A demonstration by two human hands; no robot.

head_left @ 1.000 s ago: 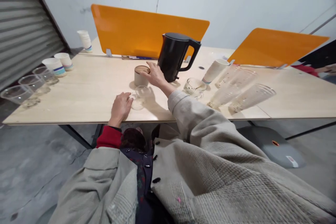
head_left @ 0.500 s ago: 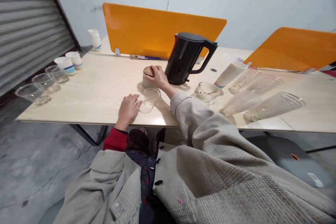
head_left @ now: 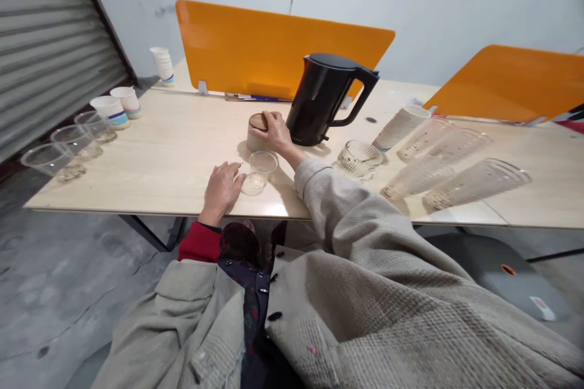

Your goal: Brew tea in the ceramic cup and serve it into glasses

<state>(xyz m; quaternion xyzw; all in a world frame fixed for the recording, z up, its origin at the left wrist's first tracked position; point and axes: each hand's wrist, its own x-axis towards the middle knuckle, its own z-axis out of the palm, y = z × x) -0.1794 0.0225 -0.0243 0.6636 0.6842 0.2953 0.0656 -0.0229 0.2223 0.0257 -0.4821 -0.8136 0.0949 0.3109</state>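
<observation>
My right hand (head_left: 277,134) is closed at the rim of a small pale round container (head_left: 254,141) with a brownish top, its fingers and thumb over the right side. Whether the fingertips dip inside is hard to make out. A clear plastic cup (head_left: 263,165) stands upright just in front of that container. Left of the cup, my left hand (head_left: 223,187) lies on the table with fingers apart, its fingertips close to the cup and holding nothing. A black electric kettle (head_left: 314,100) stands behind my right hand.
On the left of the table (head_left: 173,127) stand several clear cups (head_left: 75,144) and paper cups (head_left: 108,110). To the right are a glass cup (head_left: 360,158), a leaning paper cup stack (head_left: 401,126) and stacked clear cups (head_left: 477,185) lying down. Orange dividers (head_left: 283,48) edge the back.
The view has shifted very slightly. Both hands, the container and the clear cup keep the same places, with my right hand still at the container's rim.
</observation>
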